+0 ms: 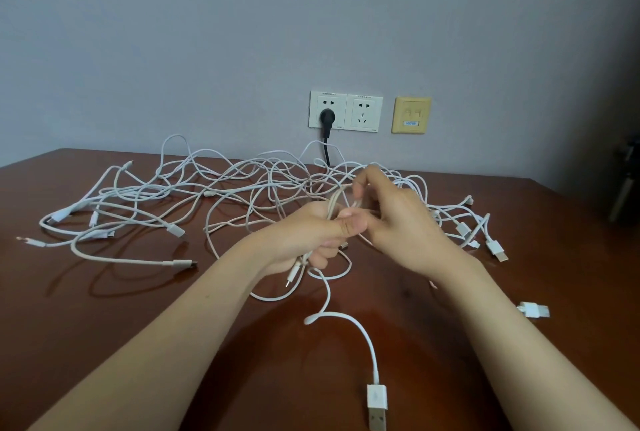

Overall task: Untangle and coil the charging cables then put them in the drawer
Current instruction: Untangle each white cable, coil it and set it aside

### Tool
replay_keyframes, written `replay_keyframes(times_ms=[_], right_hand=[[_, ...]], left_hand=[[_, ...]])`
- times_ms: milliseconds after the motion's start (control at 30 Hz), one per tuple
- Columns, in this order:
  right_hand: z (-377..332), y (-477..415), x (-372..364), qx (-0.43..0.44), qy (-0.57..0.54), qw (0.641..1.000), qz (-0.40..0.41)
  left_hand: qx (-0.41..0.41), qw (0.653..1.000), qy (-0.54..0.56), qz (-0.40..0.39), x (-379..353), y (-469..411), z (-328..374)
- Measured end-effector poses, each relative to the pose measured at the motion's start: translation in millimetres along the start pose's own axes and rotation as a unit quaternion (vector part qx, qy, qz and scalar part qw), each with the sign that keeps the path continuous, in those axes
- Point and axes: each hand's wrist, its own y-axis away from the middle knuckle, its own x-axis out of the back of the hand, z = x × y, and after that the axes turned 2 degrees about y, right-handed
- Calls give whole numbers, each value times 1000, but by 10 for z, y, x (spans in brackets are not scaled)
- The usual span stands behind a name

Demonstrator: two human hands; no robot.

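Nearest: white USB plug [376, 403] lies on the desk [104, 309] by the near edge, its lead running up toward the left hand [311, 234]. That hand grips a few beige cable loops [334, 203]. Right hand [394, 222] pinches a strand just above them. Behind, the cable tangle [242, 184] sprawls toward the wall sockets [346, 114]. Risk: a hard pull likely cinches knots or drags plugs off the desk. No drawer in view.

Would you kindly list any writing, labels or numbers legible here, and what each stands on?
No text is legible.
Left wall socket: small print along top edge, too small to read.
Right wall socket: same small print, unreadable.
Yellow wall plate: blue sticker, characters blurred.
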Motion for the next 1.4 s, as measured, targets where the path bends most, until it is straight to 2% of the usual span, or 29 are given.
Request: replay_keyframes(times_ms=[167,300,500,633,800,1033,1233,1400], right_hand=[[18,-4,-26,-19,-36,998,-38],[0,-27,43,-70,-133,989,5],[93,-18,135,-130,-13,987,-98],[101,-28,205,-170,3,982,-85],[31,-38,139,-154,62,986,-27],[-26,-14,137,-134,105,983,73],[-104,-2,22,-138,101,983,62],[-160,-7,-73,-145,113,981,54]], left_hand=[[-16,1000,-11,24,21,-44,-21],[-41,998,6,49,58,-53,-44],[-58,987,-5,150,58,-100,-50],[-57,978,-17,200,59,-123,-63],[-45,964,-88,246,66,-148,-81],[-58,954,-177,236,-82,-169,-148],[-60,953,-137,265,-84,-176,-177],[-71,962,-65,256,-153,-218,-207]])
